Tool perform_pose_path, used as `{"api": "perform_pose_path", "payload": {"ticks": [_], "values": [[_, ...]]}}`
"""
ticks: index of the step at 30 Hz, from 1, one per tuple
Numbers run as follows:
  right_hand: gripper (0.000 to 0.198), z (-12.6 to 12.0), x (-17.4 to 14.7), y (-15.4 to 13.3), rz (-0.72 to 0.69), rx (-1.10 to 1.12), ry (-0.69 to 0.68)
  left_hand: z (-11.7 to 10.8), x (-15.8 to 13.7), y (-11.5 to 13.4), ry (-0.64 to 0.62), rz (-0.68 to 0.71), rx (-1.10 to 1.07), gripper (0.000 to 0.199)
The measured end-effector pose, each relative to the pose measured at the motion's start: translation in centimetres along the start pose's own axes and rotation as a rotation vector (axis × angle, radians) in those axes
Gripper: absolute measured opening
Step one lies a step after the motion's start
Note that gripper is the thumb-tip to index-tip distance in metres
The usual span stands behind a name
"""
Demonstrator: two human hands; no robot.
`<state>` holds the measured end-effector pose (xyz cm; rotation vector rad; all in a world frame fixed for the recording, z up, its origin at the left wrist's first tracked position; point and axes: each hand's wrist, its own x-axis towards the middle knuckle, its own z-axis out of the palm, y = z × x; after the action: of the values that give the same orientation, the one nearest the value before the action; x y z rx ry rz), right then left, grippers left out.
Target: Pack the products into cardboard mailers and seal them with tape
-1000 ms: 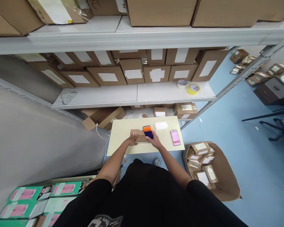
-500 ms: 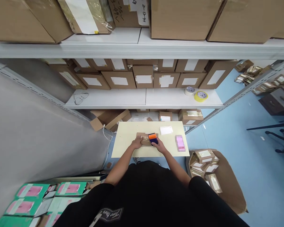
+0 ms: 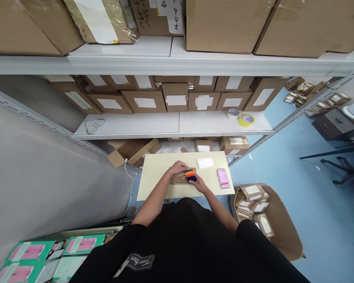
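Note:
A small flat cardboard box (image 3: 177, 179) lies on the pale yellow table (image 3: 153, 167) in front of me, clear tape glinting on its top. My right hand (image 3: 198, 184) is closed around an orange and dark blue tape dispenser (image 3: 190, 174), held over the box's right end. My left hand (image 3: 178, 168) reaches across the box to the dispenser's upper left edge, its fingers bent together there; what is between the fingertips is too small to tell. Further right on the table are a white card or label (image 3: 205, 162) and a pixelated pink item (image 3: 223, 178).
Beyond the table stands a shelf rack (image 3: 129, 124) of labelled cartons, with two tape rolls (image 3: 246, 120) on its middle board. An open carton (image 3: 286, 228) of packed boxes is on the floor at right. Green and pink boxes (image 3: 28, 251) sit at lower left.
My left hand has lifted off the box's left part and moved right and away from me to the dispenser. The right hand still holds the dispenser near the same spot. The view has shifted slightly.

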<state>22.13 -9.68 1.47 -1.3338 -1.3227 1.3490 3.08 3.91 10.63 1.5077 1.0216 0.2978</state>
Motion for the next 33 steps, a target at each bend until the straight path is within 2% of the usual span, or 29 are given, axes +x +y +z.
{"api": "perform_pose_path", "payload": {"ticks": [7,10,13,16,19,23,27,30,33], "values": [[0.055,-0.6,-0.3,-0.8,0.009,-0.043,-0.032,0.8,-0.4,0.1,0.123,0.027,0.054,0.033],[0.053,-0.8,-0.3,-1.3,0.013,-0.105,-0.023,1.1,-0.9,0.1,0.183,-0.016,0.060,0.030],[0.047,-1.2,0.1,-2.0,0.004,-0.152,0.034,1.6,-1.4,0.1,0.318,-0.048,0.098,0.023],[0.044,-1.7,0.6,-2.8,0.018,-0.194,0.078,1.7,-2.3,0.1,0.461,-0.015,0.112,0.020],[0.043,-2.8,0.9,-3.2,0.033,-0.236,0.070,0.5,-3.6,0.1,0.626,0.021,0.080,0.022],[0.046,-4.5,0.8,-3.5,0.047,-0.285,0.048,-2.7,-5.8,-0.4,0.805,0.051,0.051,0.024],[0.045,-5.5,1.7,-4.0,-0.011,-0.342,-0.023,-4.8,-7.6,-2.5,0.923,0.004,0.015,0.024],[0.045,-5.3,2.8,-4.5,-0.058,-0.369,-0.075,-4.9,-8.3,-5.3,0.947,-0.078,-0.051,0.024],[0.045,-4.5,3.7,-4.8,-0.047,-0.406,-0.101,-4.5,-8.6,-8.3,0.935,-0.180,-0.118,0.024]]}}
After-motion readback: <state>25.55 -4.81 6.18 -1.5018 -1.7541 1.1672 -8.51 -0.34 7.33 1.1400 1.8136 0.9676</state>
